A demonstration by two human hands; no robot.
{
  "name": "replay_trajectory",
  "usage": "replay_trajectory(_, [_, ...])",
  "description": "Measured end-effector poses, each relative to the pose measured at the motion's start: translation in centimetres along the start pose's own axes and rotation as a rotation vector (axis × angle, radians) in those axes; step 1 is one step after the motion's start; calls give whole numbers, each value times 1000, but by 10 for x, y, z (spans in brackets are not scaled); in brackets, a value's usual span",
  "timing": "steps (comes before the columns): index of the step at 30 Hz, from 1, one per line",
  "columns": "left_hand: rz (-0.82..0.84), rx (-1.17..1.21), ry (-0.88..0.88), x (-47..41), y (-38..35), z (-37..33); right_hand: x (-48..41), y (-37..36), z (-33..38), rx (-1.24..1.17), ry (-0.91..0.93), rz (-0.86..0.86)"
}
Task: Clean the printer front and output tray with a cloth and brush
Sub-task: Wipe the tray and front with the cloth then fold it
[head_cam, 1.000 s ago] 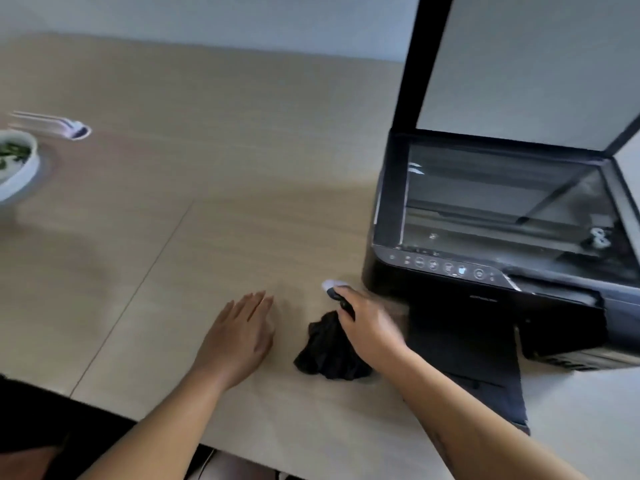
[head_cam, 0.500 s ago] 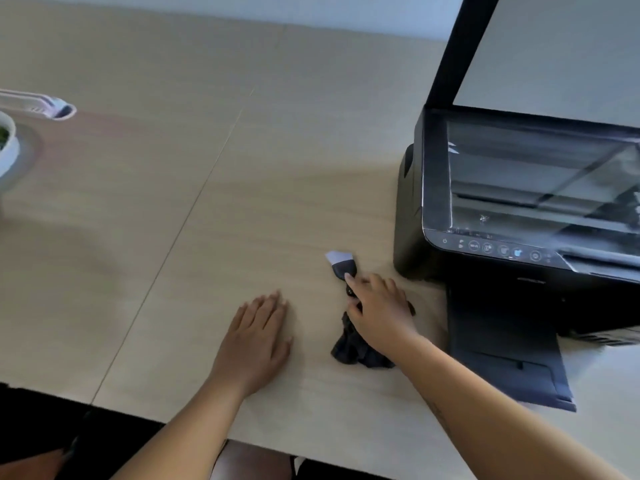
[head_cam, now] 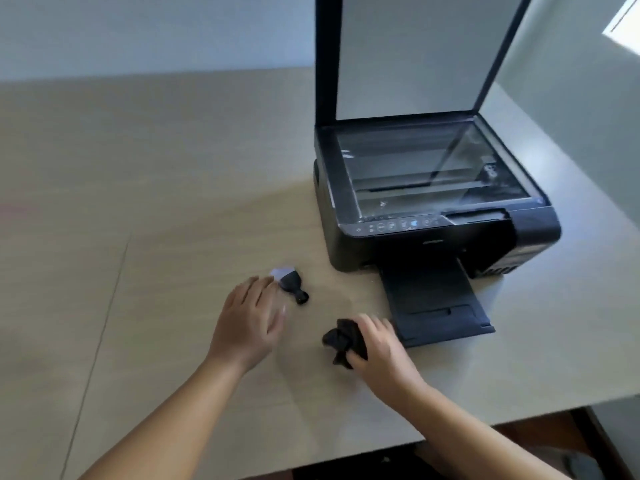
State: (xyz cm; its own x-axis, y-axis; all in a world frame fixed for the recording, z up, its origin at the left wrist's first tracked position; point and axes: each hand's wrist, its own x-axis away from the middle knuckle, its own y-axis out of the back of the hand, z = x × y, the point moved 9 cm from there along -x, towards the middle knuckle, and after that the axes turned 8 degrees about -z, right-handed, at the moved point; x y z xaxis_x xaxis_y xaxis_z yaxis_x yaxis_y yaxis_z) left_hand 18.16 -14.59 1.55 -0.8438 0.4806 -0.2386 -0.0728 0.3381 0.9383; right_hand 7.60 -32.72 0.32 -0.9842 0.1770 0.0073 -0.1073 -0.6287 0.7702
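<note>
Right hand [head_cam: 381,348] has let go of the brush [head_cam: 291,284] and shifted toward the printer, now bunched round the black cloth [head_cam: 341,339]: fingers curled over it, thumb tucked under. Cloth and brush, stacked together half a second ago, now lie apart. Left hand [head_cam: 247,320] has lifted off its flat spot and slid up to the brush, fingers straight and loosely together, holding nothing. The fingertips sit at the bristle end; motion blur, so can't tell if they actually touch it.

Cloth sits on the table [head_cam: 138,202], just beside the front left corner of the output tray [head_cam: 436,303], which is extended from the printer [head_cam: 353,244]. Scanner lid [head_cam: 408,53] stands upright.

Step in hand, as I read it: pick up the cloth and start wiping the front.

To do it well:
- Gather the cloth into a firm pad with no loose tail dragging.
- Wipe the front panel side to side, going light over the button row [head_cam: 394,226].
- Steady the printer body with the left hand if it slides.
- Keep pressure low on the tray; it looks thin and cantilevered, likely to flex.
- Save the brush for the tray slot and corners.
</note>
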Motion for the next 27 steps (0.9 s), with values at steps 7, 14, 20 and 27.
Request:
replay_trajectory(7, [-317,110,-192,-102,66,-85,-38,136,-125,-3,-448,-626])
replay_trajectory(14, [-184,223,-61,-177,40,-138,-83,60,-93,262,-38,-359])
replay_trajectory(20, [-38,22,9,-197,5,-149,-57,99,-160,267,19,-295])
replay_trajectory(27, [-54,-96,16,-197,2,-148,-76,53,-94,243,213,-249])
